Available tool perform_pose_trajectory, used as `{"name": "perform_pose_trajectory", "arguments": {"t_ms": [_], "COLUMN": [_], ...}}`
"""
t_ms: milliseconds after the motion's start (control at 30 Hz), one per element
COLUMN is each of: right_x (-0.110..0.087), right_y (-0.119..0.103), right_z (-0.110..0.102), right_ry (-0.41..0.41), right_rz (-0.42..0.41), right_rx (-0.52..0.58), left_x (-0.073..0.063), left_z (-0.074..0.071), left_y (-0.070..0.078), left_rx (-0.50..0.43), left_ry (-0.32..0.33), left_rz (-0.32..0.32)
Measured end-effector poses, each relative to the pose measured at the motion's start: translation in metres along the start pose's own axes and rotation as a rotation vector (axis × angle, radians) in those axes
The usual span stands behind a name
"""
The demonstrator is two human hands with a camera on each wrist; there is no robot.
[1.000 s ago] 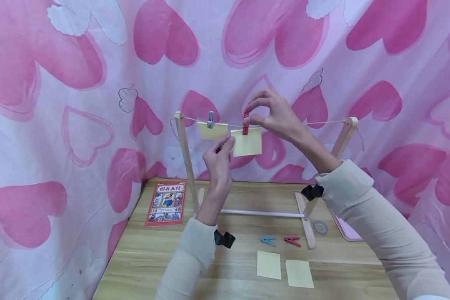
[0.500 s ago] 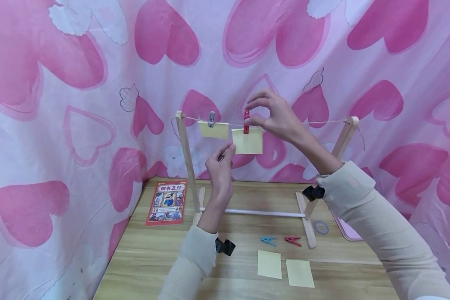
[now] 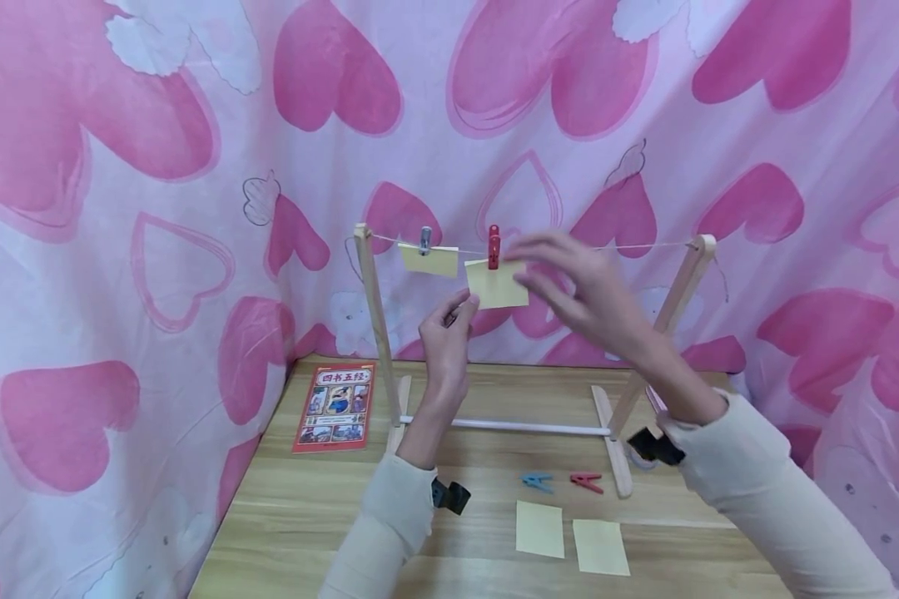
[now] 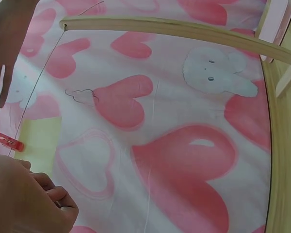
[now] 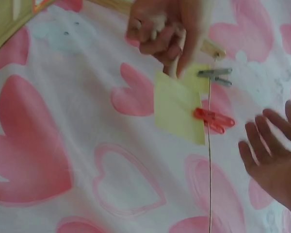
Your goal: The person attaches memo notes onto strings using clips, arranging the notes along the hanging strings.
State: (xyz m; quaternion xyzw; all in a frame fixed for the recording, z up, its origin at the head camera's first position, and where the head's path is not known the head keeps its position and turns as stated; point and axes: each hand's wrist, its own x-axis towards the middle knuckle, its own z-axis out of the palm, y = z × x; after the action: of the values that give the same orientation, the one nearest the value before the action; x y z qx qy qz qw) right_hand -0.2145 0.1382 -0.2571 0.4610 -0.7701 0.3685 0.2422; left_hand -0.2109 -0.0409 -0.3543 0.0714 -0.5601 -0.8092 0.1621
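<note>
A yellow sticky note [image 3: 498, 287] hangs from the string [image 3: 644, 246] under a red clothespin [image 3: 494, 247]. My left hand [image 3: 446, 345] pinches the lower left corner of this note between thumb and finger. Just right of the clothespin, my right hand [image 3: 595, 291] is off it with fingers spread and holds nothing; the right wrist view shows a gap between those fingers and the red clothespin [image 5: 213, 118]. Further left on the string, a grey clothespin [image 3: 425, 240] holds another yellow note [image 3: 430, 261].
The string runs between two wooden posts [image 3: 378, 320] joined low by a white rod [image 3: 524, 427]. On the table [image 3: 285, 532] lie a blue clothespin [image 3: 537, 482], a second red clothespin [image 3: 587, 482], two yellow notes [image 3: 539, 529] and a red-bordered book [image 3: 335, 407]. A heart-patterned curtain [image 3: 434, 100] hangs behind.
My right hand has let go of the red clothespin and moved right and down, its fingers opening. My left hand stays at the note's corner. The clothespin remains on the string.
</note>
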Motion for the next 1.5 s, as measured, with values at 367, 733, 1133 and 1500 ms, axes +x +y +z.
{"name": "perform_pose_trajectory", "arguments": {"t_ms": [367,733,1133,1500], "right_x": [-0.116,-0.2,-0.276,-0.305], "right_y": [0.0,0.024,0.059,0.067], "right_z": [0.024,0.028,0.065,0.093], "right_ry": [-0.221,-0.155,-0.047,-0.014], "right_rz": [-0.175,0.009,0.194,0.389], "right_rx": [-0.139,-0.186,-0.217,-0.238], "left_x": [-0.006,-0.031,-0.101,-0.134], "left_z": [-0.021,-0.077,-0.114,-0.121], "left_y": [-0.015,-0.069,-0.187,-0.241], "left_rx": [0.232,0.791,0.988,0.95], "left_ry": [-0.134,-0.207,-0.456,-0.522], "left_rz": [0.045,0.32,0.081,0.111]}}
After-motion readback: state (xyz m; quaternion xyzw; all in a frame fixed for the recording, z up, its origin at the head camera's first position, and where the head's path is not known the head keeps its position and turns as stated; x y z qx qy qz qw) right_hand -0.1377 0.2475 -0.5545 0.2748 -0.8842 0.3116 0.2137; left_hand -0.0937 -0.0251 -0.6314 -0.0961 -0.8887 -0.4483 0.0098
